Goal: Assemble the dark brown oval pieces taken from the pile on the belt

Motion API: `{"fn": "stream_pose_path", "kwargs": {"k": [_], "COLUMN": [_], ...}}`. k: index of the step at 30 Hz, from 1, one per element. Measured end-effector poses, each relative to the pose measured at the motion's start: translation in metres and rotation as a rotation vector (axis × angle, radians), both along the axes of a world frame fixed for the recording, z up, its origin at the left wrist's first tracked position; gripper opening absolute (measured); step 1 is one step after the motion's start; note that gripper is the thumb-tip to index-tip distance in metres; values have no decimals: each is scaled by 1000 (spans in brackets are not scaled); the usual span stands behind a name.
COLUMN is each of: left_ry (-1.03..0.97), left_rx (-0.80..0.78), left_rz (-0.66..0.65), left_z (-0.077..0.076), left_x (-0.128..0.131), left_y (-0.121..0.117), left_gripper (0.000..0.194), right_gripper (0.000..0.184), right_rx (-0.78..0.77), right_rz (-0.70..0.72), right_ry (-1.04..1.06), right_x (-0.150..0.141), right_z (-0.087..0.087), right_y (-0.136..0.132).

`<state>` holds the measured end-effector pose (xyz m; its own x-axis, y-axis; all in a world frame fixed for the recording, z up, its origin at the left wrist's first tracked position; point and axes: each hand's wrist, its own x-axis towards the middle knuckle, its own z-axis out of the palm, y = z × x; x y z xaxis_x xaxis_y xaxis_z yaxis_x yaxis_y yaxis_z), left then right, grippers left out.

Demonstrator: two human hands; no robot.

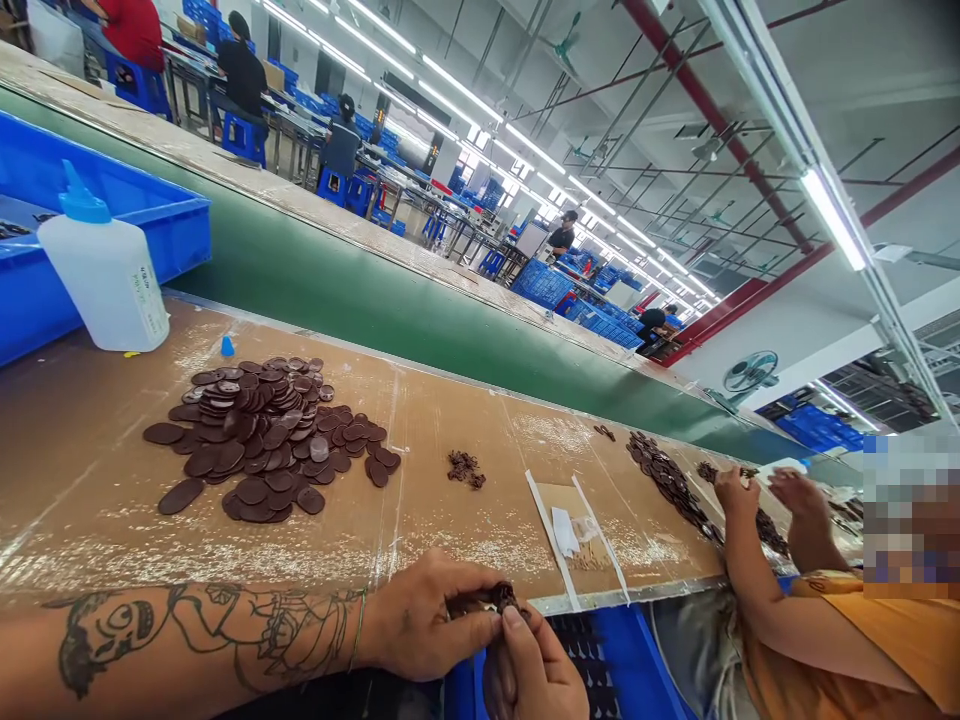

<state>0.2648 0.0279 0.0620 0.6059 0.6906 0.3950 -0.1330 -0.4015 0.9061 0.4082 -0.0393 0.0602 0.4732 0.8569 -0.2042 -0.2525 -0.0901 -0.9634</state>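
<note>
The white plastic squeeze bottle (103, 268) on the left of the bench (75, 470) carries a paper label (148, 298) with lines of small dark print, but they are too small and slanted to read. No other words, numbers, brands or signs can be read anywhere in view.
</note>
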Motion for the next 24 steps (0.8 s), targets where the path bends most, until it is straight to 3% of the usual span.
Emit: {"fn": "stream_pose_path", "kwargs": {"k": [9,24], "left_ry": [-56,-5], "left_rx": [-27,-1], "left_rz": [-22,-9], "left_z": [7,6], "left_x": [0,0], "left_y": [-4,-4], "left_gripper": [13,15], "right_gripper": [59,58], "right_rx": [-12,-27], "right_rz": [-34,17], "right_ry": [32,76], "right_x": [-9,-5], "right_z": [13,12], "right_y": [-1,-5]}}
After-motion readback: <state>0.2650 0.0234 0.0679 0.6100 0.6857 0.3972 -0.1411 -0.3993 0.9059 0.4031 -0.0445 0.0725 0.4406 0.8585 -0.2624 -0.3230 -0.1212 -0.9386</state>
